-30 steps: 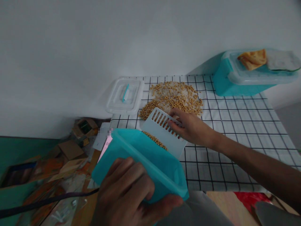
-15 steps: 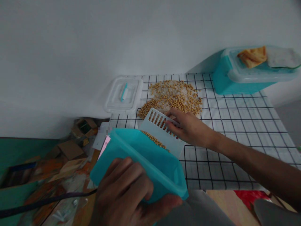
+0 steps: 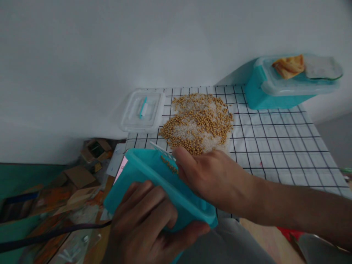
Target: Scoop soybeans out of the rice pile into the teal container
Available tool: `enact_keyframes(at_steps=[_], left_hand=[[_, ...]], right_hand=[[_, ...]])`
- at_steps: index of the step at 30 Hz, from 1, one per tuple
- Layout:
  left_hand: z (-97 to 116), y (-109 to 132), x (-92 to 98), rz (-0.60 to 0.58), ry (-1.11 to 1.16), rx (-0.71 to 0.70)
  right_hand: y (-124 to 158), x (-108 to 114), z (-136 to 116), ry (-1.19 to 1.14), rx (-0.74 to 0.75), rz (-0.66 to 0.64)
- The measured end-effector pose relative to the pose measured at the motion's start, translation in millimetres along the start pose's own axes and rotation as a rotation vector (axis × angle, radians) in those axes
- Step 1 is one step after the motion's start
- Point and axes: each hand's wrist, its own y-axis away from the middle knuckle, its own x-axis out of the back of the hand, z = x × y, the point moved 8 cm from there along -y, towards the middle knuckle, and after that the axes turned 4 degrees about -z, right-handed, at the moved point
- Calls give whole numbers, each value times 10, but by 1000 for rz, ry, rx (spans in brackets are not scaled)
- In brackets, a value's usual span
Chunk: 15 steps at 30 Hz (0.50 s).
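My left hand point(image 3: 145, 227) grips the underside of a tilted teal plastic container point(image 3: 154, 183) at the table's near left edge. My right hand point(image 3: 209, 178) is over the container's mouth, closed on a white slotted scoop point(image 3: 162, 149); only the scoop's tip shows past the rim. A few soybeans point(image 3: 169, 165) lie inside by my right thumb. Behind, a pile of soybeans mixed with white rice point(image 3: 198, 123) is spread on the checked tablecloth point(image 3: 275, 143).
A clear lid with a teal handle point(image 3: 142, 110) lies at the table's back left. A second teal lidded box point(image 3: 286, 86) with a yellow cloth on top stands back right. Cardboard and clutter point(image 3: 55, 190) cover the floor to the left. A dark cable point(image 3: 55, 234) crosses below.
My right hand has drawn the scoop back from the pile and tipped it down into the teal container; the scoop, plainly visible before, is now mostly hidden.
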Motion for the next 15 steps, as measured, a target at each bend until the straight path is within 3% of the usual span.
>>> enact_keyframes(at_steps=[5,10,15], left_hand=[[18,11,2,-12,30,-21],[28,35,12,-12,-1,-19],[-61,119,46,62,25,74]], right_hand=[[32,83,45,17,-83,80],[88,181,366,-49,-236,123],[242,388,739,-89,-329,216]])
